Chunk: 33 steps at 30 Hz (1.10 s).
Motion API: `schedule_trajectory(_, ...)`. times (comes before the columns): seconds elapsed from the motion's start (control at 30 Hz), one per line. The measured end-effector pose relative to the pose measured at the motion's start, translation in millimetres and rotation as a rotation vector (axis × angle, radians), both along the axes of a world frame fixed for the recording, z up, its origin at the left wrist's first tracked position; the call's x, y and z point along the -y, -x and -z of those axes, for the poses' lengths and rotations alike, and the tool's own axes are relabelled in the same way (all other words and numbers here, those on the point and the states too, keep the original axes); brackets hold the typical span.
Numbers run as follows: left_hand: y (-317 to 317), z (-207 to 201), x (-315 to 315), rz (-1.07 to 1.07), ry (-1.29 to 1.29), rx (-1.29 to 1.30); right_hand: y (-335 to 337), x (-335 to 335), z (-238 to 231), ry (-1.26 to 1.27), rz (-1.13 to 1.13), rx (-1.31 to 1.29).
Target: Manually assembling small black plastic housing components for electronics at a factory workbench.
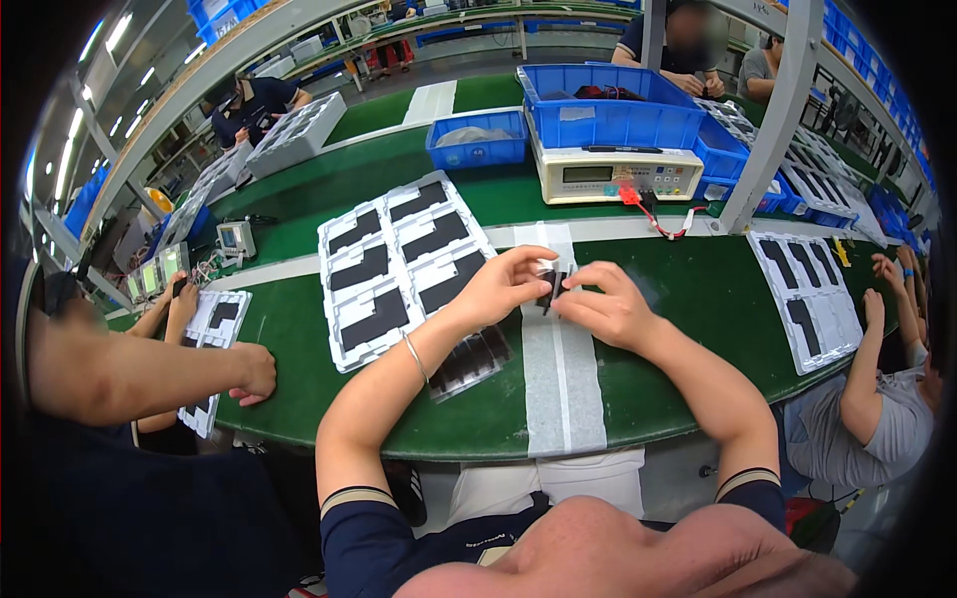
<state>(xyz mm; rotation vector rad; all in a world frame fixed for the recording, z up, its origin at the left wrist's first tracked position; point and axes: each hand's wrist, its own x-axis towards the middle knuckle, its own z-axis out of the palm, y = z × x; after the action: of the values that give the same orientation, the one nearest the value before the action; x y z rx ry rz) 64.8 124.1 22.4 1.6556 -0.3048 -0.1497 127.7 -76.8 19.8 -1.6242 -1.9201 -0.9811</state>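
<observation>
Above the green bench, a small dark piece (553, 289) is pinched between the fingertips of my left hand (506, 285) and my right hand (608, 304). It looks black and narrow; my fingers cover part of it, and its kind does not show. Left of my hands lies a white moulded tray (393, 261) with several flat black L-shaped pieces (371, 325) in its pockets. Under my left forearm, partly hidden, is a clear sheet with dark strips (477, 361). A whitish strip of paper or cloth (563, 409) runs across the bench below my hands.
Beyond my hands stand a bench meter (620, 179) with red and black leads, a large blue bin (610, 110) on top and a smaller blue bin (477, 140). Co-workers sit on both sides; one arm (169, 384) reaches in from the left. Another tray (805, 299) lies right.
</observation>
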Motion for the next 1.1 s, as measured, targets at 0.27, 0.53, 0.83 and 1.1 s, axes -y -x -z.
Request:
schedule_trajectory(0.27,17,8,7,-0.149,0.13,-0.08,4,7,3,-0.072,0.055,-0.293)
schedule_trajectory(0.53,24,18,19,-0.248,0.122,-0.041,-2,5,27,-0.049,0.036,-0.74)
schedule_trajectory(0.83,20,5,24,-0.206,0.11,-0.095,-9,4,24,-0.085,0.067,-0.802)
schedule_trajectory(1.1,23,19,31,-0.143,-0.006,-0.038,1,5,29,0.066,0.145,-0.897)
